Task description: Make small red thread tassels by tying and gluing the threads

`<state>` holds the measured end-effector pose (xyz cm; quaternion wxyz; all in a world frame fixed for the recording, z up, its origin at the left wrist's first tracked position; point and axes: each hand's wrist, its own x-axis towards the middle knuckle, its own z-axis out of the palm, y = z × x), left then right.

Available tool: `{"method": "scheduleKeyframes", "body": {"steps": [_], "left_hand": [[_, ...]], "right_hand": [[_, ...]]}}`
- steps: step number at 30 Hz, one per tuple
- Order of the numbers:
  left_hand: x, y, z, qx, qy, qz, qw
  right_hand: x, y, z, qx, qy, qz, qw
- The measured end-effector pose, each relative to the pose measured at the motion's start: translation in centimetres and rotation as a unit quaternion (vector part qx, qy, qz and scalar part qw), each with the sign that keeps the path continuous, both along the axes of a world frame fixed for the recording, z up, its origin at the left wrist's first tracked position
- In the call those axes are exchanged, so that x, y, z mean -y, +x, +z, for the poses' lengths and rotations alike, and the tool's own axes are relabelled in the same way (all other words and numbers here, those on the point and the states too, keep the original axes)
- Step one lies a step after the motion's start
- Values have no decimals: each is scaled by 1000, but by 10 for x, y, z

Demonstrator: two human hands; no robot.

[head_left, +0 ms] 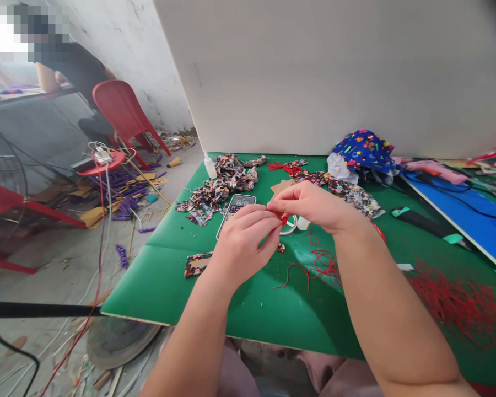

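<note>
My left hand (250, 234) and my right hand (314, 205) meet over the green table, fingertips almost touching. Between them shows a bit of red cord (284, 219), pinched by both hands; most of it is hidden by the fingers. Just behind the fingers are a white ring-shaped object (291, 226) and a phone (230, 208), partly covered by my left hand. A small floral-covered rectangular piece (192, 257) lies left of my left wrist. Loose red cord (325, 264) is strewn below my right hand.
Floral fabric scraps (227, 179) and a white bottle (210, 165) stand at the back left. A blue patterned cloth (364, 150), black-and-teal cutter (432, 225), blue board (467, 215) and red thread heap (458, 303) occupy the right. Another person (76, 69) sits by a red chair (122, 107).
</note>
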<state>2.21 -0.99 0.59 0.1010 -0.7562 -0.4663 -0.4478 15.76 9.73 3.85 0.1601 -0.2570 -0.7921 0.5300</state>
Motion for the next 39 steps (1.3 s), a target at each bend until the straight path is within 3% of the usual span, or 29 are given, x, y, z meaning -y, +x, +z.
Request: {"method": "scheduleKeyframes", "body": {"steps": [4,15,27,35,39], "left_hand": [[0,1,1,-4,1,2,1000],[-1,1,0,22,-1,-7,1000],[0,3,-2,24,-26,-15,999],[0,5,-1,76,-48,-25,996],[1,6,0,149,-97,-15,984]], "right_hand": [[-1,-3,-1,-31,-47,25,998],[0,-7,-4,-107,-83,-8,991],[3,-13,-6,-104,-95,-3,990],[4,-15,-6,-119,-76,-4,990],[7,-12,0,-146,-8,-42,988]]}}
